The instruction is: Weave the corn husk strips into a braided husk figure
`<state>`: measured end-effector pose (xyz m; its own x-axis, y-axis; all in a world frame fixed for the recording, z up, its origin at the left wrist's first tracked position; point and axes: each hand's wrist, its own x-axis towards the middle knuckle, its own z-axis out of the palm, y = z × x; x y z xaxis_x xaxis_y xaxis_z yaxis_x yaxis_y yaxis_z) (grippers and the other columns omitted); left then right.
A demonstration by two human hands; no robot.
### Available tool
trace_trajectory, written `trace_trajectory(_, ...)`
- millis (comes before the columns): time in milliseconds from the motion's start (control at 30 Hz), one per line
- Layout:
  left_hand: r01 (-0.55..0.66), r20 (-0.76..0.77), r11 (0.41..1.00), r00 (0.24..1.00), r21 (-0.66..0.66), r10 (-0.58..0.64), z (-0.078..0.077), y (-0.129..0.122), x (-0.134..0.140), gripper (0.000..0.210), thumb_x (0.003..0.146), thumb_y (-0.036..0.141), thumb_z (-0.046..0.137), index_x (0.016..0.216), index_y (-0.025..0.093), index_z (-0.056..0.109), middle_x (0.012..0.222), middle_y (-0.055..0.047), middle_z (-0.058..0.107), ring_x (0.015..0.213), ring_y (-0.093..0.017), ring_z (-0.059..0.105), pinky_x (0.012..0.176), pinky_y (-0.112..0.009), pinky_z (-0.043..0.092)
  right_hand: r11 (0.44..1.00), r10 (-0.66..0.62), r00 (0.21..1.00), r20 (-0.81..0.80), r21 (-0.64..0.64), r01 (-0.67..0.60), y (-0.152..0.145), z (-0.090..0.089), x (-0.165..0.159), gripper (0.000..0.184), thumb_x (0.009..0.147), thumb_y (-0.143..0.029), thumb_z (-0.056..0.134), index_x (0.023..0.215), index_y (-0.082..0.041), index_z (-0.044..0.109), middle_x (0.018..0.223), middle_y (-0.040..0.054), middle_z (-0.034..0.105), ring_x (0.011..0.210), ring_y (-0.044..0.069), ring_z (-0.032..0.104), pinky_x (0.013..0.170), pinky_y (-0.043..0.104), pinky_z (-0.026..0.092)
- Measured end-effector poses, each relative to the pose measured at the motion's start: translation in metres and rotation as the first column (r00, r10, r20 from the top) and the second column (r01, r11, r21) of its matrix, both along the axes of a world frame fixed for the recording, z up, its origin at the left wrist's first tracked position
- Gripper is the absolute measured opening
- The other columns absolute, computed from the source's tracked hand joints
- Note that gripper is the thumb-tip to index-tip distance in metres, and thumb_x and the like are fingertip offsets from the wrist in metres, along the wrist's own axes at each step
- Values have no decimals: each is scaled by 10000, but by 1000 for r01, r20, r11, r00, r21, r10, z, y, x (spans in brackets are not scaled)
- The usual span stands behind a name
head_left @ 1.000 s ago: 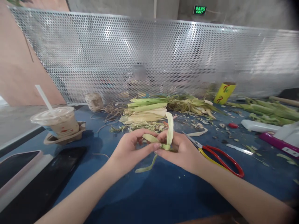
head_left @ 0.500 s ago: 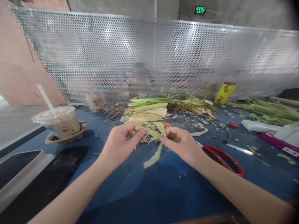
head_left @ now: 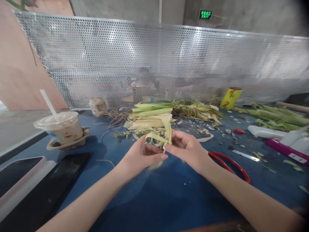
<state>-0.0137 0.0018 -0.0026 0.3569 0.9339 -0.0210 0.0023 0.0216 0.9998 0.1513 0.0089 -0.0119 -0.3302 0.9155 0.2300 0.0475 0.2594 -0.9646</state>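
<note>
My right hand (head_left: 187, 146) pinches a pale green strip of corn husk (head_left: 167, 125) between thumb and fingertips, and a small knot-like bunch shows there. Beside it my left hand (head_left: 143, 154) is curled around part of the same strip, its thumb reaching toward my right fingertips. The strip bends in a loop between both hands. A blurred pale end hangs under the left thumb. Just beyond lie a stack of flattened corn husks (head_left: 151, 116) and a small heap of knotted husk bits (head_left: 142, 132). Red-handled scissors (head_left: 231, 164) lie by my right wrist, partly hidden.
To the left are a drink cup (head_left: 64, 129) in a cardboard holder, a phone (head_left: 19, 174) and a black flat object (head_left: 53, 187). Brown twine (head_left: 117, 117), a yellow tube (head_left: 231, 98), a blade (head_left: 246, 155) and a glue gun (head_left: 267, 132) lie around. A perforated metal screen (head_left: 159, 61) stands behind.
The left hand has moved right and slightly down, close to the right hand. The strip now stands up in a loop, and its hanging end has gone mostly behind the left hand.
</note>
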Motion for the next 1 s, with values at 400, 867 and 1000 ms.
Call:
trace_trajectory(400, -1, -1, 996, 1000, -93, 1, 2, -8, 1, 898, 595, 115, 700, 1314, 116, 162, 473, 115, 543, 515, -98, 540, 604, -251, 427, 992, -128, 988, -91, -13, 128, 3, -4, -1, 139, 661, -281, 659, 728, -177, 594, 664, 2, 595, 629, 123, 559, 613, 253, 455)
trace_trajectory(867, -189, -297, 896, 898, 402, 323, 9, -5, -2, 311, 771, 315, 532, 491, 196, 598, 767, -23, 730, 852, -221, 636, 740, -274, 469, 999, -9, 995, 97, 39, 5, -5, -3, -7, 149, 735, -299, 569, 669, -174, 522, 609, -23, 499, 567, 107, 467, 542, 238, 374)
trace_trajectory(1000, -221, -275, 853, 883, 472, 381, 13, -5, -5, 328, 776, 314, 532, 477, 190, 584, 804, -13, 732, 847, -198, 637, 766, -244, 459, 997, -79, 996, 45, 17, 78, -3, -3, -6, 234, 720, -274, 589, 589, -187, 416, 544, -53, 410, 512, 84, 401, 487, 212, 317)
